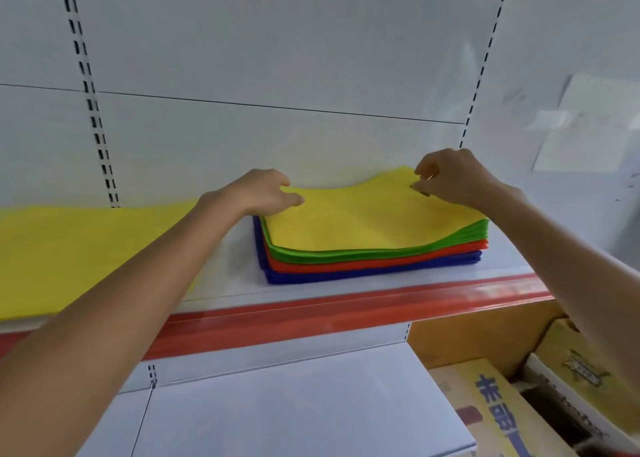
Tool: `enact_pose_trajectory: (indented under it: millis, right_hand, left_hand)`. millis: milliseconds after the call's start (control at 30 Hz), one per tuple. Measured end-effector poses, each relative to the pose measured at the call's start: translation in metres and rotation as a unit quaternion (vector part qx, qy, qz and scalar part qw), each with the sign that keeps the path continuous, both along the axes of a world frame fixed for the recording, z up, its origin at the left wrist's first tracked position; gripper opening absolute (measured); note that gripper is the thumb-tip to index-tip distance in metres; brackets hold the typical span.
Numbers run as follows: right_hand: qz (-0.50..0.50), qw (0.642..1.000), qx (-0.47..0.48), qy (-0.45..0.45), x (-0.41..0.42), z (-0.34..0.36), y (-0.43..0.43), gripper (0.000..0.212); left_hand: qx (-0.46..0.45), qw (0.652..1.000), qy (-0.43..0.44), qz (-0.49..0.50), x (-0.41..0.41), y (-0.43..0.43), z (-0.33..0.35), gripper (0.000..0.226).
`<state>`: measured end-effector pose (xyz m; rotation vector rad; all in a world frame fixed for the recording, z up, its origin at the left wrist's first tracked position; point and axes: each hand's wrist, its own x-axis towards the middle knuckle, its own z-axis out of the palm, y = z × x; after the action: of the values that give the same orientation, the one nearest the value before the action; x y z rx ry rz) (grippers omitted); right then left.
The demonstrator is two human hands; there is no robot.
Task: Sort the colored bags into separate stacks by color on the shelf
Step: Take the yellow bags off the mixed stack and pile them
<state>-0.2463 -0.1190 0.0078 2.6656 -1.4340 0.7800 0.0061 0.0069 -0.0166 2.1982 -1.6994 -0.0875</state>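
A mixed stack of flat bags lies on the white shelf (221,276): a yellow bag (363,217) on top, then green bags (381,250), red bags (374,262) and blue bags (363,273) at the bottom. My left hand (263,190) rests on the yellow bag's far left corner, fingers loosely bent. My right hand (450,176) pinches the same bag at its far right corner, which is lifted a little. A separate yellow stack (79,248) lies on the shelf to the left, partly behind my left forearm.
The shelf has a red front strip (346,309) and a white back panel with slotted uprights (93,110). A lower white shelf (294,397) is beneath. Cardboard boxes (502,404) with print stand at the lower right.
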Motion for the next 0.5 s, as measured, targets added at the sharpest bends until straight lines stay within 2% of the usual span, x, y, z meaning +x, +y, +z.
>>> enact_pose_trajectory:
  millis: [167, 500]
  right_hand:
    - [-0.022, 0.999, 0.003, 0.030, -0.026, -0.007, -0.033, 0.036]
    - [-0.045, 0.998, 0.007, 0.032, -0.034, -0.009, -0.069, 0.036]
  left_hand:
    - [0.089, 0.992, -0.056, 0.065, -0.017, -0.023, -0.016, 0.060]
    - [0.120, 0.987, -0.048, 0.095, -0.036, -0.042, -0.021, 0.061]
